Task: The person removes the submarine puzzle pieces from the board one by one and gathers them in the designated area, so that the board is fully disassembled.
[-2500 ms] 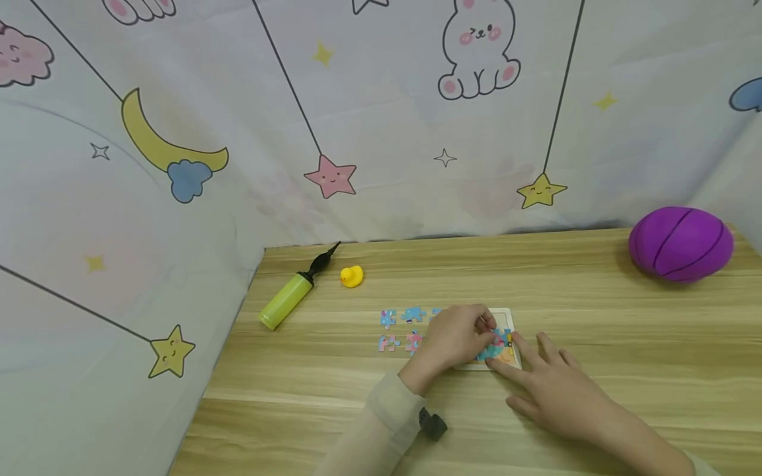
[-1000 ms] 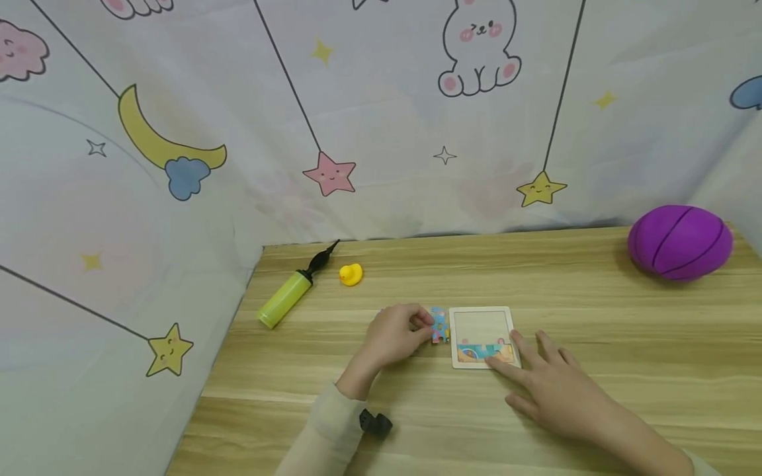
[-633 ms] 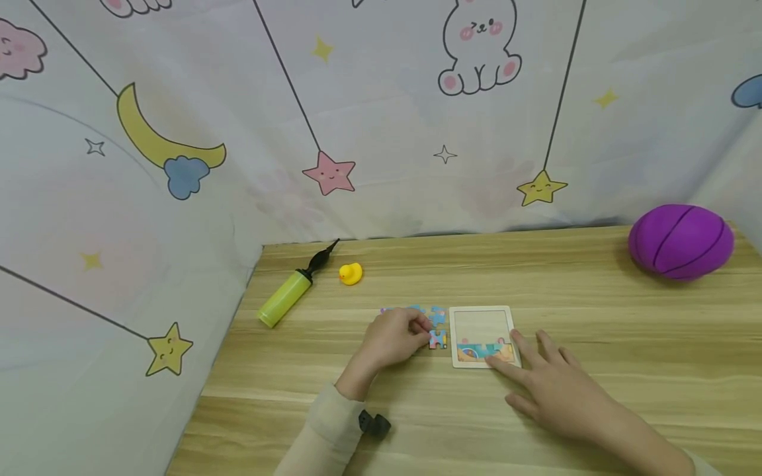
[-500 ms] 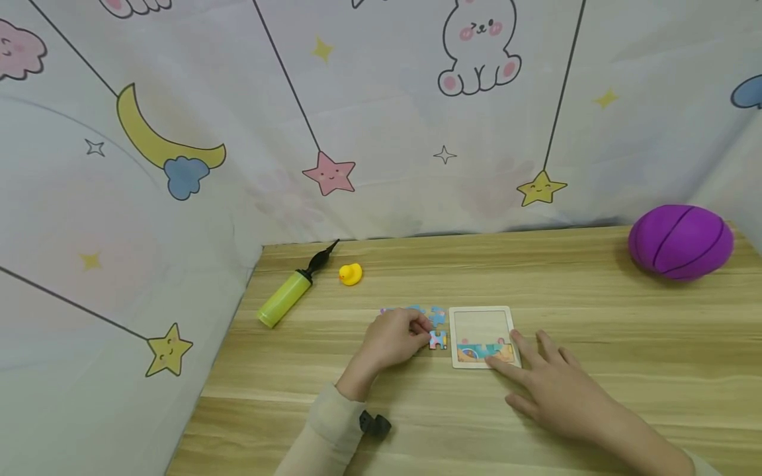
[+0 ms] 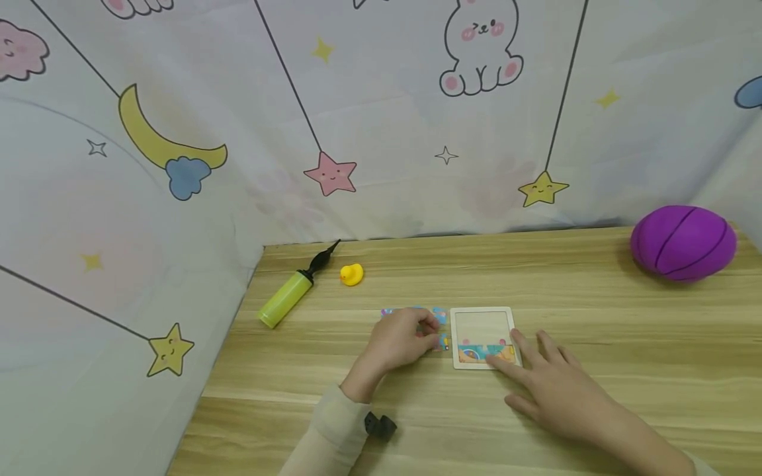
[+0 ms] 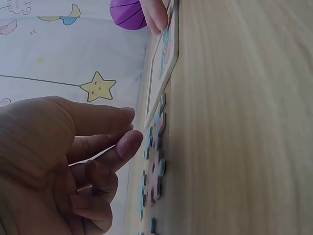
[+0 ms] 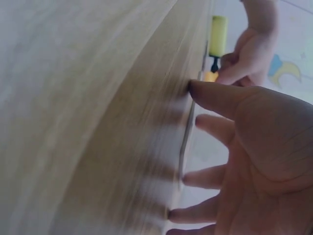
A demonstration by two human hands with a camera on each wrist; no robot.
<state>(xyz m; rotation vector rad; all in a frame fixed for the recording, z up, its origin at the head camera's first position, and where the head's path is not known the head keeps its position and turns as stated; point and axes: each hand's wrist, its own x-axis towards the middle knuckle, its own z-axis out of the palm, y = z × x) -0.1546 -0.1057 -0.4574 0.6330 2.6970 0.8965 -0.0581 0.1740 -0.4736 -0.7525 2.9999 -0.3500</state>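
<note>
My left hand (image 5: 400, 338) hovers low over loose jigsaw pieces just left of a white puzzle tray (image 5: 481, 309). Its fingers are loosely bent, and in the left wrist view a gap shows between thumb and fingertips with no piece in it. A blue piece with a yellow corner (image 5: 444, 342) peeks out beyond the fingertips. Other loose pieces (image 6: 154, 178) lie flat below the hand, partly hidden by it in the head view. A row of fitted pieces (image 5: 472, 354) fills the tray's near side. My right hand (image 5: 556, 390), fingers spread, rests at the tray's right side, one fingertip on the fitted row.
A green hand pump (image 5: 287, 299) with a black nozzle and a yellow rubber duck (image 5: 352, 274) are at the back left. A purple ball (image 5: 683, 243) sits at the back right. Behind the wooden table (image 5: 571, 291) hangs a printed curtain (image 5: 393, 119).
My left hand moved left from the tray with a blue piece, set it beside the tray, and now has shifted slightly right over it. My right hand stays in place.
</note>
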